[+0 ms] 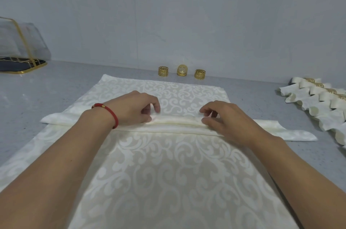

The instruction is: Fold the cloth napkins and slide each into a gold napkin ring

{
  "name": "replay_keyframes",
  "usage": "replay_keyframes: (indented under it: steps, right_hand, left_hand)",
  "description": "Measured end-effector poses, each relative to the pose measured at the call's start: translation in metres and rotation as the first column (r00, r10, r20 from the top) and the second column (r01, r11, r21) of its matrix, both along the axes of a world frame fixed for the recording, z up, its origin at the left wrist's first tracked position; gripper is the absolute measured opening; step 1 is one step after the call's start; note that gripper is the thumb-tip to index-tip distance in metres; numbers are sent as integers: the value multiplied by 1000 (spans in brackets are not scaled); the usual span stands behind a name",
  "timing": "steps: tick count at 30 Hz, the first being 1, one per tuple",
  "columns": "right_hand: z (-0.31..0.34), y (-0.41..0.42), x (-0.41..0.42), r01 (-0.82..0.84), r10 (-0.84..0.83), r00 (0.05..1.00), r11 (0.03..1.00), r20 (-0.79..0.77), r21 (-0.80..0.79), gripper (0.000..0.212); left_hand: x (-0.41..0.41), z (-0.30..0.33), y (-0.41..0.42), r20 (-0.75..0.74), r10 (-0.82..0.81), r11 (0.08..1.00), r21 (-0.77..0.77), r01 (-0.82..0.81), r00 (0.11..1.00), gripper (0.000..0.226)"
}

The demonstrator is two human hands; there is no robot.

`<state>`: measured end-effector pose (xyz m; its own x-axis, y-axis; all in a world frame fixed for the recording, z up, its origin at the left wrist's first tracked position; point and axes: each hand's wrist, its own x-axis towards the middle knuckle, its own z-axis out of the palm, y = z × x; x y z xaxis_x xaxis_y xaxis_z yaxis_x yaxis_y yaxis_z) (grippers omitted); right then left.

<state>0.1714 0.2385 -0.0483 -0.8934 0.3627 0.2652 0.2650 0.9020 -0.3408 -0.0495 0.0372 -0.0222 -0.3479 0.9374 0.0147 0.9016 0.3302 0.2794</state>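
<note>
fingers [149, 111] of both hands are pinching the folded ridge of the napkin [168, 163] lying mid-tabletop, a soft, light, slippery-looking cloth best gripped along that crease, gold rings [182, 70] waiting near the back edge.

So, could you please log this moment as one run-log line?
left hand: pinching pleat | right hand: pinching pleat | cream damask cloth napkin: part-pleated | three gold napkin rings: empty
</note>
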Motion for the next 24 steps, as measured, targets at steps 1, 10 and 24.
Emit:
replay_keyframes:
  steps: [1, 10, 24]
  right_hand:
    - [0, -1, 0, -12, 12, 1000, 1000, 13, -5, 20]
    - [20, -18, -1, -138, 85, 974, 958, 209, 252, 15]
    - [10, -20, -7, -109, 105, 989, 993, 101, 37, 18]
  left_hand:
    - [0, -1, 0, -16, 2, 1000, -20, -2, 1000, 17]
    - [22, 9, -1, -169, -37, 978, -207, 1, 985, 27]
    - [22, 12, 1, -33, 41, 995, -93, -44, 999, 26]
